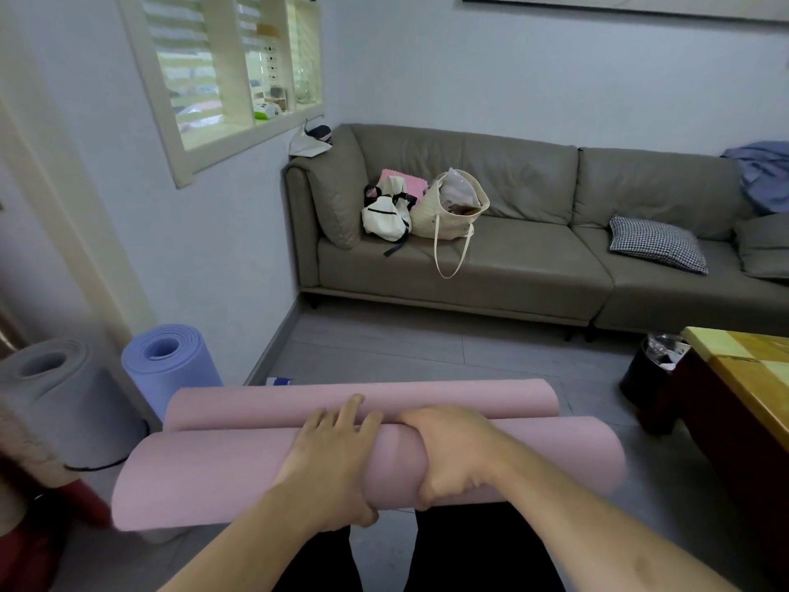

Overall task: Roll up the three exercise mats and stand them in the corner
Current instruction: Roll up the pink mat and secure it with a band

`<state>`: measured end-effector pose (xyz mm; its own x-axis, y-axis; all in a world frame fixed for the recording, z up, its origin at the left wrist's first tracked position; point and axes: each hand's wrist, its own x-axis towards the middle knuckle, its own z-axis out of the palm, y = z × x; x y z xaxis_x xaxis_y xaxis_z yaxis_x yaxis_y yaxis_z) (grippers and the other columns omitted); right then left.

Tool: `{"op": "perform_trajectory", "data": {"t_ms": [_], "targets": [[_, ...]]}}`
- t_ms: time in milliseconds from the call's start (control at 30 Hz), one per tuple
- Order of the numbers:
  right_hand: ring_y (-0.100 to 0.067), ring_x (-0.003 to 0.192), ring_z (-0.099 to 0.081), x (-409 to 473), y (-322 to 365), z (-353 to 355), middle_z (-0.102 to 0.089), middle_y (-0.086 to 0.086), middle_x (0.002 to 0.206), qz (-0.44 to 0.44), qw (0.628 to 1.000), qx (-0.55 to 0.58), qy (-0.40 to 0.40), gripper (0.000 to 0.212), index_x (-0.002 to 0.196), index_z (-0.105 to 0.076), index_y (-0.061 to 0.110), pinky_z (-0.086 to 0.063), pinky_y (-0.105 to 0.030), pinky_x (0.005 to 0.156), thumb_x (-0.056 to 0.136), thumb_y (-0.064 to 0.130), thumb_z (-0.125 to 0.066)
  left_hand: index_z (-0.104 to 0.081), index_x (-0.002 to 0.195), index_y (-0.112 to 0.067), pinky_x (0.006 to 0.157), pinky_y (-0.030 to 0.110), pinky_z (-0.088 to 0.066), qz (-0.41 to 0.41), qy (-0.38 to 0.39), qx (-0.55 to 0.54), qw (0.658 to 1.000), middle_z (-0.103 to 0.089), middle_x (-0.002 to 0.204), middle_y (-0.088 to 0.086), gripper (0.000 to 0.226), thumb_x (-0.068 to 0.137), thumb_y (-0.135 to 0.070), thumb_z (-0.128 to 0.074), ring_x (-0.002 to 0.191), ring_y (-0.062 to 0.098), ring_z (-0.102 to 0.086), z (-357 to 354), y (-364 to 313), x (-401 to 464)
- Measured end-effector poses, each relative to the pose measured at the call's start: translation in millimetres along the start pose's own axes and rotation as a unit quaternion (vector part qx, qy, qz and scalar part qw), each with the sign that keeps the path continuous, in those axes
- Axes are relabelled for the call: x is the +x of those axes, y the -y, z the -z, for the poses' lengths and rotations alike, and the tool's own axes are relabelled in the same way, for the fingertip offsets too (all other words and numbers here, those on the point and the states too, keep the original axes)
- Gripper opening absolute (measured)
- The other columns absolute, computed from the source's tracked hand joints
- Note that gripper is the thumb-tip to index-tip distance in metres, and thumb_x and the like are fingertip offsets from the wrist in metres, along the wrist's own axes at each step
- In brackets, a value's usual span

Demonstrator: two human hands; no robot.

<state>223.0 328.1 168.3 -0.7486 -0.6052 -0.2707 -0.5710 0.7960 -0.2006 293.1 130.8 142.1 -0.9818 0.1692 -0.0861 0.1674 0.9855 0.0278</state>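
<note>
Left hand (331,459): wrapped over pink mat (205,476), stopping unrolling.
Right hand (452,455): clamped beside it, tightening.
Standing rolls: blue mat (170,365), grey mat (64,399), left of hands.

Head-worn view, forward and down, close.

I see a grey sofa (533,267) holding a cream tote bag (452,211), white backpack (384,220) and checked cushion (657,243).
</note>
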Motion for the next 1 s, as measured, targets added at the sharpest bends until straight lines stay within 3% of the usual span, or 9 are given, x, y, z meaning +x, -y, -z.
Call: {"op": "perform_trajectory", "data": {"t_ms": [100, 200, 267, 467, 600, 700, 767, 900, 1000], "targets": [[-0.020, 0.112, -0.066, -2, -2, -2, -0.068, 0.012, 0.128, -0.019, 1.000, 0.010, 0.019, 0.099, 0.141, -0.050, 0.040, -0.058, -0.039, 0.089, 0.052, 0.055, -0.089, -0.038, 0.139, -0.032, 0.099, 0.037, -0.045, -0.012, 0.020, -0.012, 1.000, -0.049, 0.137, -0.005, 0.099, 0.053, -0.058, -0.079, 0.117, 0.023, -0.057, -1, -1, 2], [-0.024, 0.130, -0.058, -3, -5, 4, -0.055, 0.000, 0.153, -0.078, 0.982, 0.159, 0.060, 0.104, 0.164, -0.016, 0.048, -0.049, -0.038, 0.100, 0.079, 0.064, -0.075, -0.037, 0.141, -0.031, 0.098, 0.039, -0.047, -0.014, 0.024, -0.006, 1.000, -0.055, 0.133, -0.005, 0.103, 0.051, -0.058, -0.080, 0.116, 0.023, -0.059, -5, -2, 2], [-0.024, 0.134, -0.053, 0, -6, 11, -0.041, -0.001, 0.166, -0.121, 0.961, 0.244, 0.054, 0.088, 0.164, -0.014, 0.053, -0.045, -0.036, 0.097, 0.091, 0.073, -0.058, -0.032, 0.147, -0.032, 0.102, 0.040, -0.045, -0.018, 0.025, -0.008, 1.000, -0.055, 0.136, -0.006, 0.111, 0.050, -0.059, -0.079, 0.119, 0.024, -0.057, -8, -3, 1], [-0.032, 0.135, -0.056, 11, 6, 1, -0.059, -0.001, 0.153, -0.130, 0.982, 0.136, 0.020, 0.073, 0.166, -0.009, 0.046, -0.044, -0.042, 0.105, 0.102, 0.061, -0.040, -0.039, 0.133, -0.035, 0.098, 0.039, -0.045, -0.020, 0.040, -0.003, 0.999, -0.056, 0.129, -0.008, 0.096, 0.051, -0.061, -0.081, 0.115, 0.021, -0.057, -3, -2, 3], [-0.028, 0.147, -0.047, 11, 3, -6, -0.035, 0.012, 0.170, -0.099, 0.987, 0.127, -0.017, 0.072, 0.166, -0.004, 0.049, -0.041, -0.045, 0.113, 0.103, 0.061, -0.038, -0.044, 0.131, -0.031, 0.091, 0.040, -0.049, 0.009, 0.115, -0.033, 0.993, -0.063, 0.124, -0.007, 0.101, 0.047, -0.073, -0.080, 0.110, 0.023, -0.063, 10, -1, 12], [-0.024, 0.148, -0.045, 10, 1, -14, -0.023, 0.019, 0.173, -0.071, 0.992, 0.094, -0.041, 0.072, 0.167, -0.004, 0.046, -0.042, -0.044, 0.114, 0.105, 0.062, -0.036, -0.050, 0.137, -0.030, 0.093, 0.041, -0.053, 0.066, 0.182, -0.110, 0.975, -0.066, 0.129, -0.009, 0.112, 0.046, -0.092, -0.068, 0.111, 0.020, -0.064, 22, 3, 28], [-0.027, 0.146, -0.047, 5, 0, -22, -0.014, 0.016, 0.175, -0.049, 0.995, 0.055, -0.062, 0.071, 0.167, -0.011, 0.039, -0.043, -0.045, 0.113, 0.105, 0.061, -0.037, -0.046, 0.150, -0.027, 0.097, 0.040, -0.050, 0.089, 0.194, -0.135, 0.968, -0.060, 0.144, -0.004, 0.120, 0.053, -0.098, -0.058, 0.124, 0.022, -0.059, 27, 4, 33], [-0.023, 0.134, -0.050, -17, 4, -32, -0.040, 0.006, 0.153, 0.010, 0.993, 0.003, -0.119, 0.076, 0.158, -0.032, 0.030, -0.040, -0.040, 0.112, 0.094, 0.068, -0.042, -0.023, 0.163, -0.027, 0.116, 0.045, -0.037, 0.074, 0.166, -0.108, 0.977, -0.021, 0.171, 0.005, 0.140, 0.048, -0.094, -0.064, 0.152, 0.026, -0.033, 26, 0, 26], [-0.023, 0.132, -0.048, -24, 2, -33, -0.047, 0.006, 0.146, 0.034, 0.994, -0.058, -0.084, 0.090, 0.157, -0.031, 0.028, -0.037, -0.040, 0.114, 0.081, 0.068, -0.059, -0.008, 0.166, -0.027, 0.128, 0.046, -0.018, 0.049, 0.155, -0.081, 0.983, 0.008, 0.175, 0.009, 0.149, 0.048, -0.086, -0.077, 0.161, 0.026, -0.004, 20, -3, 17]]}}
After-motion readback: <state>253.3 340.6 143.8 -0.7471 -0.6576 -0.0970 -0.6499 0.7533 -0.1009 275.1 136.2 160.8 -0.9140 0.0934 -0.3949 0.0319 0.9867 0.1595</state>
